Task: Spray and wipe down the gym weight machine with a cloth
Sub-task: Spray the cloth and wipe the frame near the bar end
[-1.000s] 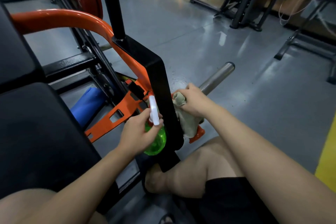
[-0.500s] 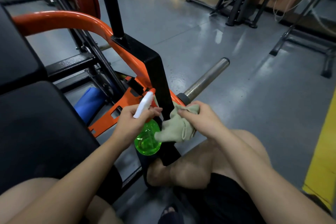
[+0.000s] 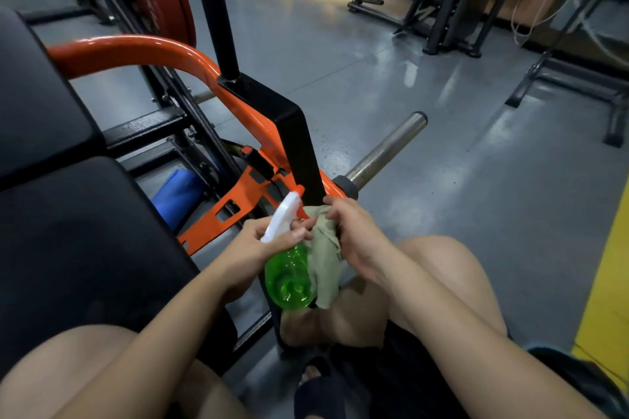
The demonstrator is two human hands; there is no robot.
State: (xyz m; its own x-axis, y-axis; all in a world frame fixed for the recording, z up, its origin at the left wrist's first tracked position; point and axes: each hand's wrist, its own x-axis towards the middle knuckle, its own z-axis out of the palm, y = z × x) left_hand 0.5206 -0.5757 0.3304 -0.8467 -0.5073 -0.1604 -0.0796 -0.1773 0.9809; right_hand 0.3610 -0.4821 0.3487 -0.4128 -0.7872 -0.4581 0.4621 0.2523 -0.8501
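Left hand (image 3: 260,248), glossy bottle (image 3: 289,279), right hand (image 3: 357,238), limp cloth (image 3: 325,269)

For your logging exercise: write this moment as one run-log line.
left hand: grips spray bottle | right hand: holds cloth | place: by black upright

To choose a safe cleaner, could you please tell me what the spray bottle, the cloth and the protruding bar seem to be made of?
The spray bottle has a glossy translucent green body and opaque white trigger head, likely plastic. The cloth is soft matte beige-green fabric, hanging in limp folds; fibre unclear. The bar looks like bare metal, probably steel, by its silvery sheen.
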